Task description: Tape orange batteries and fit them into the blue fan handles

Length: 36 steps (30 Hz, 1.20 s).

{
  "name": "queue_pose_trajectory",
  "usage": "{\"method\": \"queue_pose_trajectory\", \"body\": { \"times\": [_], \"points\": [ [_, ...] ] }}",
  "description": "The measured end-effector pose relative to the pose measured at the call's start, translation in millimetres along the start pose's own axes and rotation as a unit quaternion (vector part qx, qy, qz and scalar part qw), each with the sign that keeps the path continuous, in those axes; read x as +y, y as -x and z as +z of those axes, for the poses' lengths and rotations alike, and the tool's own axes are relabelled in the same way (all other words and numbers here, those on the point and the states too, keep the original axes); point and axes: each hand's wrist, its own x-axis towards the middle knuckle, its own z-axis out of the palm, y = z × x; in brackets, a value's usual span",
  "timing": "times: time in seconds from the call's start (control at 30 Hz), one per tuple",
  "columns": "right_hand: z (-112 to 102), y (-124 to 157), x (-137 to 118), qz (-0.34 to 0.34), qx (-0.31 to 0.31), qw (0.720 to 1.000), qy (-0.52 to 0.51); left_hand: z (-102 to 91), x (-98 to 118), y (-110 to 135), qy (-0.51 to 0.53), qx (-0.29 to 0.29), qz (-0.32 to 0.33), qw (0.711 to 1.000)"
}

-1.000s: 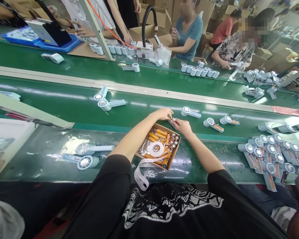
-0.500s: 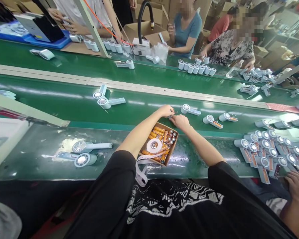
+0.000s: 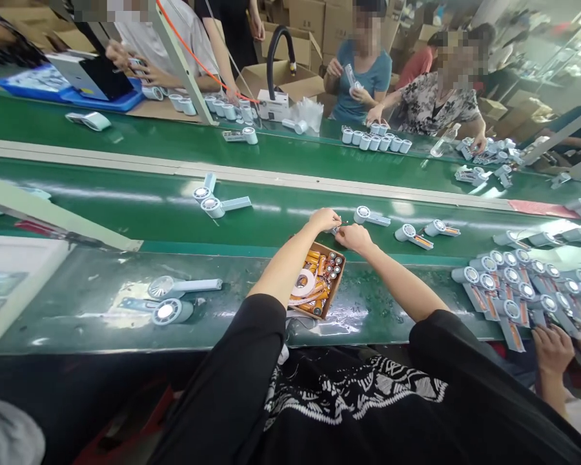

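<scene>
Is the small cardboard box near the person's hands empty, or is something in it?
Not empty: the cardboard box, open on top, holds orange cylinders and a white tape roll.

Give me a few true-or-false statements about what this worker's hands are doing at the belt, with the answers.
1. The left hand and right hand meet over the green belt, pinching a small part. True, though the part is too small to identify.
2. The cardboard box is empty. False: it holds orange batteries and a roll of white tape.
3. The right hand reaches into the box. False: it is just beyond the box's far edge, beside the left hand.
4. A white fan lies on the belt just past the hands. True.
5. A co-worker's hand is near the cluster of fans at the right. True.
</scene>
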Motion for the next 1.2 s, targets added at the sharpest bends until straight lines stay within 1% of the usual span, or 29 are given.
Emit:
{"method": "queue_pose_trajectory", "body": {
  "times": [0.13,0.2,0.27,0.3,0.33,0.37,0.4,0.47,0.5,0.53,0.57,0.6,0.63,0.67,0.73,0.8,0.83,0.87,0.9,0.93,0.97,1.03,1.07,1.1,1.13,1.17,1.2],
  "points": [
    [10.5,0.7,2.5,0.006,-0.002,1.000,-0.007,2.1,8.7,1.0,-0.015,0.002,-0.012,1.000],
    [13.1,-3.7,2.3,0.002,-0.009,1.000,-0.010,-1.8,19.8,2.3,-0.023,0.007,-0.014,1.000],
    [13.0,-8.7,3.3,-0.009,-0.013,1.000,-0.013,-10.4,32.1,12.2,-0.030,0.023,-0.005,0.999],
    [12.5,-10.6,4.9,-0.020,-0.013,1.000,-0.016,-15.7,36.6,23.1,-0.032,0.037,0.004,0.999],
    [12.0,-11.8,7.2,-0.034,-0.011,0.999,-0.020,-21.1,38.7,38.9,-0.034,0.053,0.015,0.998],
    [12.2,-12.2,10.2,-0.052,-0.007,0.998,-0.026,-25.9,37.8,59.9,-0.034,0.069,0.026,0.997],
    [13.2,-11.8,13.6,-0.068,0.000,0.997,-0.033,-29.7,33.7,85.7,-0.036,0.084,0.038,0.995],
    [17.9,-9.8,20.0,-0.089,0.019,0.995,-0.048,-33.2,17.8,145.8,-0.043,0.092,0.056,0.993],
    [21.2,-8.7,22.4,-0.090,0.029,0.994,-0.056,-32.9,8.2,176.3,-0.059,0.088,0.075,0.992],
    [24.3,-7.8,23.9,-0.086,0.038,0.994,-0.063,-31.4,-1.0,204.1,-0.075,0.067,0.097,0.990],
    [26.9,-7.2,24.6,-0.078,0.043,0.994,-0.068,-29.0,-8.5,227.5,-0.086,0.039,0.119,0.988],
    [28.2,-7.0,24.6,-0.068,0.046,0.994,-0.073,-26.1,-13.8,245.2,-0.097,0.011,0.137,0.986],
    [28.2,-6.7,24.2,-0.057,0.047,0.994,-0.078,-22.8,-16.7,256.9,-0.106,-0.017,0.149,0.983],
    [26.5,-5.9,23.6,-0.046,0.048,0.995,-0.081,-19.7,-17.2,263.1,-0.114,-0.039,0.152,0.981],
    [19.3,0.4,22.5,-0.020,0.054,0.995,-0.083,-15.3,-13.6,264.6,-0.132,-0.068,0.143,0.979],
    [10.3,17.0,21.0,0.012,0.088,0.990,-0.110,-14.5,-7.6,263.4,-0.144,-0.064,0.132,0.978],
    [6.8,29.8,19.1,0.024,0.114,0.983,-0.144,-15.4,-4.7,265.5,-0.145,-0.044,0.135,0.979],
    [4.9,45.3,15.6,0.026,0.137,0.970,-0.198,-16.7,-2.3,270.1,-0.141,-0.012,0.142,0.980],
    [4.7,62.7,10.1,0.016,0.148,0.951,-0.271,-18.2,-0.2,277.1,-0.134,0.031,0.150,0.979],
    [6.3,81.0,2.2,-0.010,0.139,0.924,-0.356,-19.5,1.6,285.8,-0.128,0.078,0.157,0.976],
    [9.2,98.9,-8.1,-0.049,0.104,0.888,-0.445,-20.4,3.3,295.4,-0.125,0.121,0.163,0.971],
    [16.3,130.2,-33.9,-0.129,-0.002,0.794,-0.594,-20.6,6.9,313.4,-0.130,0.185,0.175,0.958],
    [19.2,142.3,-47.6,-0.159,-0.052,0.748,-0.642,-20.0,8.6,320.8,-0.134,0.205,0.183,0.952],
    [21.1,151.8,-60.5,-0.182,-0.094,0.714,-0.670,-19.3,10.1,327.0,-0.136,0.219,0.192,0.947],
    [21.8,158.8,-71.6,-0.200,-0.122,0.694,-0.681,-18.6,10.9,332.0,-0.137,0.231,0.198,0.943],
    [21.5,163.7,-80.2,-0.213,-0.137,0.687,-0.681,-18.0,10.6,336.3,-0.134,0.244,0.200,0.939],
    [20.7,166.9,-86.1,-0.226,-0.145,0.691,-0.672,-17.7,9.0,340.3,-0.127,0.258,0.196,0.937]
  ]
}}
